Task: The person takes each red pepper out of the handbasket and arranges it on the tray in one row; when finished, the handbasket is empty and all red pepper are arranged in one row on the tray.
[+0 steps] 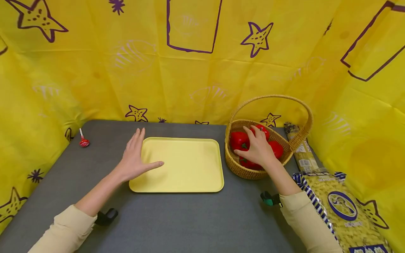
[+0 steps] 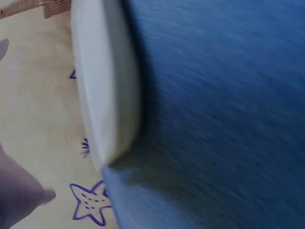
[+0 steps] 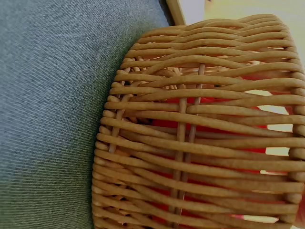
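A yellow tray [image 1: 181, 165] lies flat on the grey table, its pale edge [image 2: 107, 86] blurred in the left wrist view. Over the tray's left side the left hand [image 1: 134, 158] is held with straight fingers and the thumb spread, holding nothing. At the right, a wicker basket [image 1: 243, 173] with a tall handle contains several red peppers [image 1: 238, 139]. The right hand [image 1: 257, 147] is over the basket among the peppers, fingers spread and slightly bent; whether it touches one cannot be told. The basket's woven side [image 3: 200, 138] fills much of the right wrist view, with red showing through.
A red lollipop [image 1: 84, 142] lies at the table's back left. Right of the basket are a long clear packet [image 1: 303, 154] and, nearer, a large bag of pasta [image 1: 345, 211]. Yellow patterned cloth [image 1: 196, 77] hangs behind and at both sides.
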Demonstrator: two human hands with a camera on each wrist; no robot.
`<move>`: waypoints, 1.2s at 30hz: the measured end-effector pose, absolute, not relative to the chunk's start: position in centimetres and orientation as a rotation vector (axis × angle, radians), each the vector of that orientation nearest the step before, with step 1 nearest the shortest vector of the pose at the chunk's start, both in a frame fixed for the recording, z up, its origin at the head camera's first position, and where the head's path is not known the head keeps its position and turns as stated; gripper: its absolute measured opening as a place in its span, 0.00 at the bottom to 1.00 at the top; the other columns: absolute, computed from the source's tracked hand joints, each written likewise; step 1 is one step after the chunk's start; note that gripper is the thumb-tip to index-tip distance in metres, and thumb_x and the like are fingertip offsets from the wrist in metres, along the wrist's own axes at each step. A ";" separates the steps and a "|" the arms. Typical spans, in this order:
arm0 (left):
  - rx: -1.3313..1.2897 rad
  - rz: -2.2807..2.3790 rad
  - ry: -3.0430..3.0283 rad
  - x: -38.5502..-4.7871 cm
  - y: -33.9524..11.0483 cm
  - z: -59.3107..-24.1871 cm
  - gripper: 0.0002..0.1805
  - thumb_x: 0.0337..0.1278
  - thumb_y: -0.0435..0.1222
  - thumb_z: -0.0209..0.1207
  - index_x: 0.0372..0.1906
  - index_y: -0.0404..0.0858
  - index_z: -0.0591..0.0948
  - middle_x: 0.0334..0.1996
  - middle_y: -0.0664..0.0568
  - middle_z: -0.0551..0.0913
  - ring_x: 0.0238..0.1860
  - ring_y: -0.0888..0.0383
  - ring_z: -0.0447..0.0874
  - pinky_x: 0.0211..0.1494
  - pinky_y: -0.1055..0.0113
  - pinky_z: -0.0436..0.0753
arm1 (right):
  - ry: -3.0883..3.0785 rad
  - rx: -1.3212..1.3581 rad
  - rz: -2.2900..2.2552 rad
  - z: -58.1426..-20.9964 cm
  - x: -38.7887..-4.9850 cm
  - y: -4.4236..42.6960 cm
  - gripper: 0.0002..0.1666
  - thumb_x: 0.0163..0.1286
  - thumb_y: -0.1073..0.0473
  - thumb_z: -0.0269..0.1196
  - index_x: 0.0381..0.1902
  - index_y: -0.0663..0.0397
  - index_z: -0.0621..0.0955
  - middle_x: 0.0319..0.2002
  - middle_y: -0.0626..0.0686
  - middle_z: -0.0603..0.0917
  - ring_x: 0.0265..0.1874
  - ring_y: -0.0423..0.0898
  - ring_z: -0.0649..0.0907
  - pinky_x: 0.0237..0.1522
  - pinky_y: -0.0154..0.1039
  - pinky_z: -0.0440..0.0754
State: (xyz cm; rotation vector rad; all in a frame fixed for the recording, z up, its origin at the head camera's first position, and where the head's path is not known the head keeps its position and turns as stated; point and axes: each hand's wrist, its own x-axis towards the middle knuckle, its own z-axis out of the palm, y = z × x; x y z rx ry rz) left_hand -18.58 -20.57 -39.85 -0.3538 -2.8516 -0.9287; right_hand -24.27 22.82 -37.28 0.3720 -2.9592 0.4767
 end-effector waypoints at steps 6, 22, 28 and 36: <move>-0.412 -0.931 -2.984 -17.8 -22.0 -41.5 0.74 0.38 0.64 0.70 0.77 0.41 0.31 0.77 0.40 0.29 0.74 0.33 0.34 0.66 0.29 0.47 | -2.997 0.398 0.484 -37.5 -25.0 22.4 0.56 0.54 0.44 0.73 0.74 0.53 0.59 0.68 0.66 0.58 0.67 0.66 0.59 0.47 0.69 0.75; -0.531 -0.991 -3.129 -16.8 -23.9 -43.6 0.74 0.39 0.60 0.72 0.75 0.30 0.34 0.75 0.31 0.31 0.73 0.30 0.34 0.67 0.31 0.46 | -3.039 0.433 0.423 -37.6 -25.8 21.4 0.53 0.50 0.52 0.76 0.70 0.57 0.64 0.66 0.68 0.62 0.64 0.65 0.62 0.48 0.69 0.74; -0.579 -0.969 -3.129 -16.9 -24.1 -44.0 0.74 0.39 0.61 0.71 0.75 0.28 0.36 0.75 0.31 0.30 0.74 0.32 0.35 0.69 0.34 0.42 | -3.064 0.427 0.435 -37.5 -25.9 21.2 0.53 0.50 0.54 0.76 0.71 0.56 0.64 0.66 0.68 0.62 0.64 0.65 0.62 0.48 0.71 0.73; -0.617 -0.957 -3.140 -16.5 -24.2 -44.1 0.71 0.41 0.60 0.71 0.75 0.27 0.38 0.74 0.31 0.29 0.73 0.31 0.34 0.69 0.34 0.40 | -3.091 0.423 0.464 -37.6 -26.0 21.0 0.52 0.52 0.57 0.75 0.71 0.57 0.63 0.66 0.68 0.61 0.64 0.65 0.61 0.49 0.72 0.72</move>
